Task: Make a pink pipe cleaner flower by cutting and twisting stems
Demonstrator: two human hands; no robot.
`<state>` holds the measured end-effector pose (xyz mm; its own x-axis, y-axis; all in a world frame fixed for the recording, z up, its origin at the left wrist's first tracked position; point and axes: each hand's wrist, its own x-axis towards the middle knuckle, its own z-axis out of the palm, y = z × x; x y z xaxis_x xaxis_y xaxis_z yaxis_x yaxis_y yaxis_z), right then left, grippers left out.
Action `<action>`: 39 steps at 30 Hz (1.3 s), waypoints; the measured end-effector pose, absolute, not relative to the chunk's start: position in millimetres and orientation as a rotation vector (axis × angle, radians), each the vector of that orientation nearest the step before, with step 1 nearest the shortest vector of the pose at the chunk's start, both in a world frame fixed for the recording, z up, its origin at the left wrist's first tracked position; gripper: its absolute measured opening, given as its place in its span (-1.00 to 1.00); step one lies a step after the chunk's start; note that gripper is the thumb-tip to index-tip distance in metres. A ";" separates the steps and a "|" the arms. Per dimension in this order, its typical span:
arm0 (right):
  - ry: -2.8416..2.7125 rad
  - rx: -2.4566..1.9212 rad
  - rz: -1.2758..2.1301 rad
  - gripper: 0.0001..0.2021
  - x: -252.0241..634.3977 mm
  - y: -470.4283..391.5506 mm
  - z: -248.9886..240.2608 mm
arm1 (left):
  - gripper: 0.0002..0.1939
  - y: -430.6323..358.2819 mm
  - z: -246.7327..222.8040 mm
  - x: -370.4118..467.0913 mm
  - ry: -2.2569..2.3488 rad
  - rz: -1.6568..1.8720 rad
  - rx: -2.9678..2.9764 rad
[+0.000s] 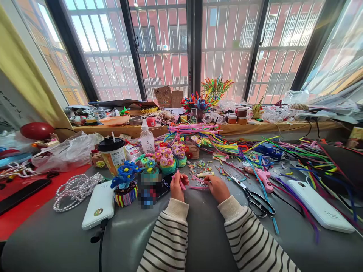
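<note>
My left hand [178, 186] is closed, its fingers pinching a pink pipe cleaner [182, 184] above the grey table. My right hand [218, 189] is also closed, and its fingertips meet the end of a pink pipe cleaner strand [198, 187]. Whether both hands grip one and the same strand I cannot tell. Small scissors [202, 184] lie between the hands, partly covered. Just behind them rests a pale yellow stick [205, 174]. Left of my left hand is a phone [166, 186] with a lit clock. Pots of pipe-cleaner flowers [165, 156] stand beyond it.
Large black-handled scissors [249, 194] lie right of my right hand, near a pink glue gun [266, 180]. White power banks [99, 204] flank the work area. A lidded cup [112, 155], a bottle [146, 139] and bundled pipe cleaners [204, 138] stand toward the windowsill.
</note>
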<state>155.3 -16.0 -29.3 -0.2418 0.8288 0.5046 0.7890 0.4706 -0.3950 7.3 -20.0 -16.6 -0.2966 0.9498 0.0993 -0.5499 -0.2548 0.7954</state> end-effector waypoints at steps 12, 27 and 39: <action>-1.926 -1.114 0.117 -0.82 151.2 -21.5 -21.3 | -0.65 -25.2 -14.7 16.4 0.892 1.491 1.054; -1.229 -0.900 0.992 -0.72 150.1 -21.7 -15.5 | -0.69 -29.6 -13.5 16.1 0.877 1.431 1.025; -0.991 -0.711 1.207 -0.77 149.3 -22.5 -8.9 | -0.77 -24.4 -20.9 17.2 0.945 1.460 1.138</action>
<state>149.3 -22.5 -8.9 0.0525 0.9699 0.2376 -0.4220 0.2372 -0.8750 17.2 -24.4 -20.9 -0.0405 0.9839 0.1742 -0.2437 -0.1788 0.9532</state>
